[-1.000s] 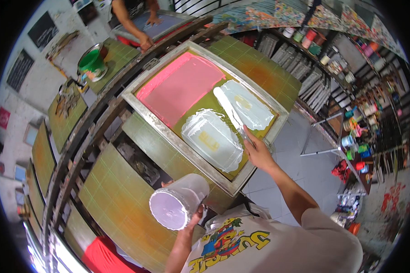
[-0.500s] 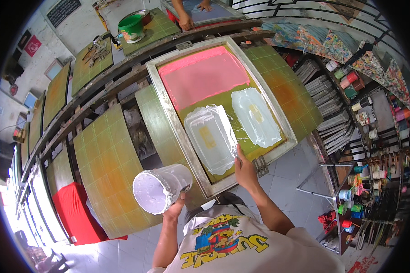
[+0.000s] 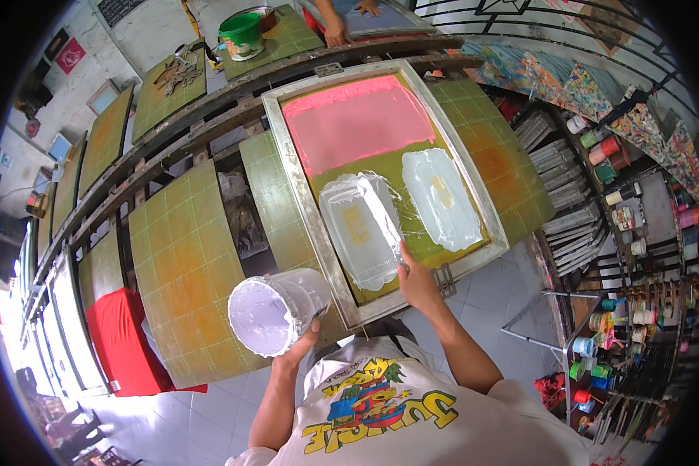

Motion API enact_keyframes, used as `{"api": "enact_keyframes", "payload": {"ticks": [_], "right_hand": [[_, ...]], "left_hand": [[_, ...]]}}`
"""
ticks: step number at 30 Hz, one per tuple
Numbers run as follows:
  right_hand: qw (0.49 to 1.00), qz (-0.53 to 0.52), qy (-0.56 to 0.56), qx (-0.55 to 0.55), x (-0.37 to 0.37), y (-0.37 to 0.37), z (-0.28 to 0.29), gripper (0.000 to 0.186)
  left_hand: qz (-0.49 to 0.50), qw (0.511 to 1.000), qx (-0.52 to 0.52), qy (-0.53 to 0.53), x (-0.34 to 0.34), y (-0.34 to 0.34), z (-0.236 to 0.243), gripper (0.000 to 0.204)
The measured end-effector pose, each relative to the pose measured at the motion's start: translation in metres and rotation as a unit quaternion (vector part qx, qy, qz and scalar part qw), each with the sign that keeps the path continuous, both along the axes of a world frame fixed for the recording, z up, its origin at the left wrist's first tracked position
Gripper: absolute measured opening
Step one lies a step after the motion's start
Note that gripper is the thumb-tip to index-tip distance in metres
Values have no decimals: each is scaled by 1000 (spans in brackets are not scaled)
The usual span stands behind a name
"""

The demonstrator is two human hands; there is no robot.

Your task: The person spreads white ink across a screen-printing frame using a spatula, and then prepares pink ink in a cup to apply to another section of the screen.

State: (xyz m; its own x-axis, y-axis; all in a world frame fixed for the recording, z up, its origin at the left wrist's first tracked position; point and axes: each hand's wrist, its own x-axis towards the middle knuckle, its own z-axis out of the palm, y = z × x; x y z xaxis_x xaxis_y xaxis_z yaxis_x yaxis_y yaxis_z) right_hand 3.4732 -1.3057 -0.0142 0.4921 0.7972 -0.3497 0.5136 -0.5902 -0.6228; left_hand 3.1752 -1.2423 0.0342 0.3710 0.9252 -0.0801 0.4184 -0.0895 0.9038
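Note:
In my left hand (image 3: 298, 346) is a white plastic bucket (image 3: 312, 292), tipped so its mouth faces left, with white ink coating its inside and rim. My right hand (image 3: 419, 284) is closed round the handle of a spatula (image 3: 380, 210) whose long blade is thick with white ink. That blade lies over the left of two pale, white-smeared patches on a screen-printing frame (image 3: 294, 180). The other white patch (image 3: 445, 203) lies to its right. Pink ink (image 3: 357, 124) covers the far part of the mesh.
Green-yellow printing boards (image 3: 186, 272) line a long rack on the left, one draped with red cloth (image 3: 124, 342). A green bucket (image 3: 241, 37) stands at the back. Beyond the rack show another person's hands (image 3: 337, 33). Ink pots (image 3: 604, 151) crowd shelves at right.
The spatula's blade has shifted slightly within the left white patch, still in my right hand. The bucket remains tipped in my left hand. My view has moved a little.

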Motion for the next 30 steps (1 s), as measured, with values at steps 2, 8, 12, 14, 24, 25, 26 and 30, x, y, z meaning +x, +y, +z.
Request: {"api": "enact_keyframes", "payload": {"ticks": [2, 8, 12, 14, 24, 25, 26, 30], "right_hand": [[999, 11, 11, -39, -4, 7, 16, 63], [999, 39, 23, -29, -1, 10, 7, 63], [997, 56, 53, -19, 1, 13, 6, 61], [996, 74, 52, 3, 3, 12, 2, 61], [832, -36, 552, -42, 35, 4, 55, 57], [823, -29, 566, -44, 41, -1, 65, 58], [815, -25, 578, -44, 48, -10, 74, 58], [844, 24, 535, -24, 62, -41, 127, 59]], "left_hand": [[0, 1000, -13, 4, -1, -3, 0, 55], [-3, 999, -29, 38, -11, -13, -17, 64], [28, 1000, 8, 2, -14, -20, -26, 72], [2, 1000, -2, 11, -13, -22, -22, 65], [92, 992, 86, -18, 9, -22, 4, 48], [109, 988, 108, -31, 12, -18, 6, 49], [123, 983, 130, -46, 17, -12, 8, 50], [67, 992, 91, -52, 42, 19, 46, 60]]}}
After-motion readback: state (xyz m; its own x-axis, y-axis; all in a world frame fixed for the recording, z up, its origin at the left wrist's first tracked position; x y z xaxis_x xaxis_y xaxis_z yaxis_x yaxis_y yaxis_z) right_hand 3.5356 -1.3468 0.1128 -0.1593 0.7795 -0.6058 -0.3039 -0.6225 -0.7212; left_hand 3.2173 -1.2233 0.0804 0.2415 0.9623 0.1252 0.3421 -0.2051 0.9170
